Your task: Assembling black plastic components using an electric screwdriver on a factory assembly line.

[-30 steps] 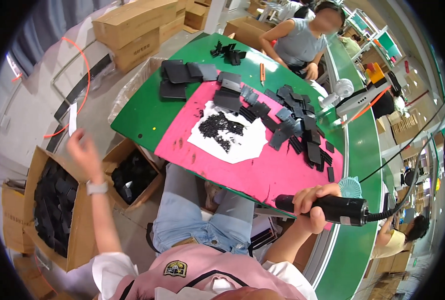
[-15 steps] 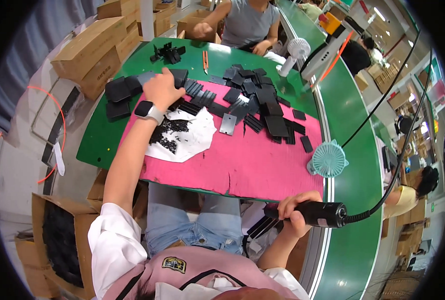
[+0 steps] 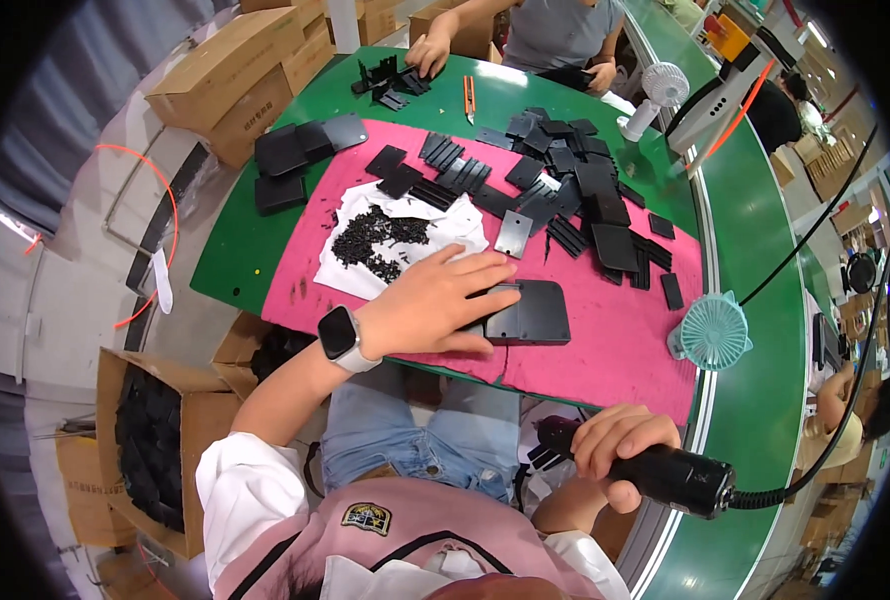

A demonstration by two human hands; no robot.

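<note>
My left hand [image 3: 440, 300] lies with fingers spread over the left part of a flat black plastic case [image 3: 540, 312] near the front edge of the pink mat. It hides that end of the case. Off the mat's front right edge, my right hand [image 3: 620, 450] is wrapped round a black electric screwdriver [image 3: 680, 483], whose coiled cable runs off to the right. Beyond my left hand is a white cloth [image 3: 340, 262] with a pile of small black screws [image 3: 365, 240] on it. A thin grey plate [image 3: 512, 235] lies past my fingertips.
Black plastic parts [image 3: 595, 180] are heaped at the mat's back right; more black cases [image 3: 280, 150] lie far left. A teal fan [image 3: 713, 332] stands at right, a white fan [image 3: 662, 88] farther back. An orange cutter [image 3: 469, 98] lies near another person's hand [image 3: 428, 55].
My left hand has come from the far-left cases to the front of the mat, where a black case now lies under it. The view has shifted. The other person's hand has reached the black parts.
</note>
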